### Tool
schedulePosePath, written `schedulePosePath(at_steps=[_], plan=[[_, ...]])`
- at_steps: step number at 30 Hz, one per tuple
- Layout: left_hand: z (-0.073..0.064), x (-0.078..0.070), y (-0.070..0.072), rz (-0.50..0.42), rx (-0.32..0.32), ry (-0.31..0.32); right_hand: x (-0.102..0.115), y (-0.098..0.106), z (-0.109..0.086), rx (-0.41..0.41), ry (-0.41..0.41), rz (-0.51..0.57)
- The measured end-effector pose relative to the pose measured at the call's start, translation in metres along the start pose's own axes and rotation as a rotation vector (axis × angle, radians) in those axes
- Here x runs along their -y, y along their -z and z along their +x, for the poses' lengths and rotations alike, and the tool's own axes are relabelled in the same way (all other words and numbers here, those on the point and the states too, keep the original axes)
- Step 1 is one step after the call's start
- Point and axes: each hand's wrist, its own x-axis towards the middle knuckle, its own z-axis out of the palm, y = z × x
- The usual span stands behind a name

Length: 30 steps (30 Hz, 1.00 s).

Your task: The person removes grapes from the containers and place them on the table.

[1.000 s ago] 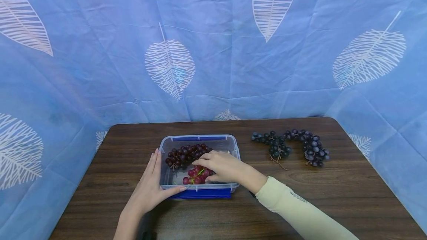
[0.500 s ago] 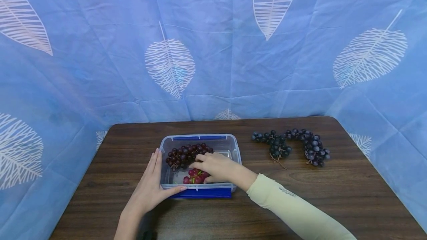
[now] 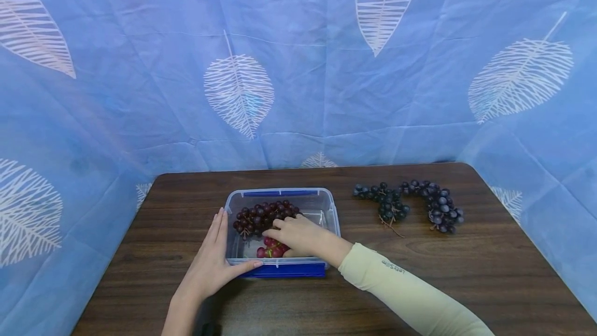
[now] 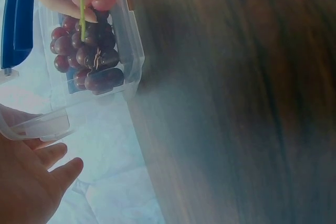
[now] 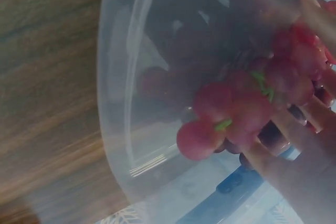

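Plastic box on tabletop, near far edge, left of middle. Right hand inside box, fingers curled round red grapes by box's front edge. Left hand spread, fingers straight along box's left edge, thumb at front left corner, gripping nothing. Purple grapes behind red ones. Two dark bunches, green-black grapes and blue-black grapes, toward tabletop's far right corner.

The container looks plastic, its grapes glossy, the tabletop wooden.

Red grape bunch inside clear box
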Motion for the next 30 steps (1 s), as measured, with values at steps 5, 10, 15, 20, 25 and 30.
schedulePosePath(at_steps=[5,10,15,20,25,30], plan=[[0.000,0.000,0.000,-0.006,-0.009,-0.008,0.002,0.000,0.000,-0.003,-0.032,-0.033],[0.000,-0.001,0.000,-0.007,-0.013,-0.009,0.004,0.001,0.000,-0.025,-0.031,-0.060],[-0.001,-0.002,0.000,-0.013,-0.009,0.001,0.003,0.002,-0.001,-0.037,-0.024,-0.068],[-0.001,-0.001,0.000,-0.004,-0.014,-0.005,-0.001,0.005,-0.005,-0.069,-0.029,-0.013],[-0.001,-0.001,0.000,0.009,-0.026,-0.016,-0.006,0.007,-0.009,-0.081,-0.054,0.079],[-0.001,-0.001,-0.001,0.013,-0.027,-0.015,-0.007,0.008,-0.014,-0.081,-0.063,0.111]])
